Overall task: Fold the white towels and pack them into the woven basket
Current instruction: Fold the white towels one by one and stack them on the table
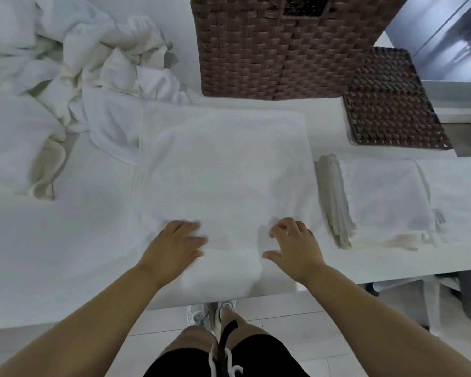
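From the head view, a white counter (65,240) fills most of the scene, its near edge running just in front of the person's legs, with pale floor tiles below. A white towel (223,170) lies spread and part-folded at the middle of the counter, its near end draped over that edge. The left hand (174,246) rests flat on its near left part, fingers straight and blurred; this grip is open and has hold of nothing. The right hand (294,246) hovers at the near right part, fingers loosely bent and spread, clasping nothing that can be seen.

The towel looks light, soft and limp, likely to sag and crease if lifted by one point; taking it by two corners or along a folded edge should keep it square.

The woven basket (283,44) stands at the far side, close behind the towel. A flat woven lid (392,104) lies to its right. A stack of folded towels (386,200) sits just right of the spread towel, and a heap of unfolded towels (74,63) crowds the far left. Open room is mostly on the near left.
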`<state>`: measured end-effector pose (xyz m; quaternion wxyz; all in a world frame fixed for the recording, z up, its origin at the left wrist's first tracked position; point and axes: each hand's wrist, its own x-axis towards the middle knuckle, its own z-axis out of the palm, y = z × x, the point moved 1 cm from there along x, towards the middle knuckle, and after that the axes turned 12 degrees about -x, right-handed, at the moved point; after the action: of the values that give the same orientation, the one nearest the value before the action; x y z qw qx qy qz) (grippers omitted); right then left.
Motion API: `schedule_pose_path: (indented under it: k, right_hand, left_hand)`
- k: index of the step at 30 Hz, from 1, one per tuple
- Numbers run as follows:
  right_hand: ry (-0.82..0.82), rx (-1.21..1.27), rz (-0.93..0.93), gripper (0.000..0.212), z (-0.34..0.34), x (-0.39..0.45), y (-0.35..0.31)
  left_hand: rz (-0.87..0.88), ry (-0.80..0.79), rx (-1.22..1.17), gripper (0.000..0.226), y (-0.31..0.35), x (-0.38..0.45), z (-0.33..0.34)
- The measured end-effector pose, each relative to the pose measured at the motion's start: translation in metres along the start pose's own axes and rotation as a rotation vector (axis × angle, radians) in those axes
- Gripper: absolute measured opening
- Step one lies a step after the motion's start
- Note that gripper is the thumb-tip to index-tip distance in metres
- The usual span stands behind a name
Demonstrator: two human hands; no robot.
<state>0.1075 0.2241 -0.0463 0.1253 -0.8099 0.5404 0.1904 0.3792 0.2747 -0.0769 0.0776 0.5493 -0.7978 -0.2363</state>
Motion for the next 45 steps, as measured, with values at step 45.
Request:
schedule_pose_path:
  k: [45]
  right_hand:
    - [0.626, 0.022, 0.024, 0.042, -0.168, 0.053, 0.064]
  left_hand:
    - [-0.096, 0.449, 0.032, 0.043, -0.009, 0.079, -0.202]
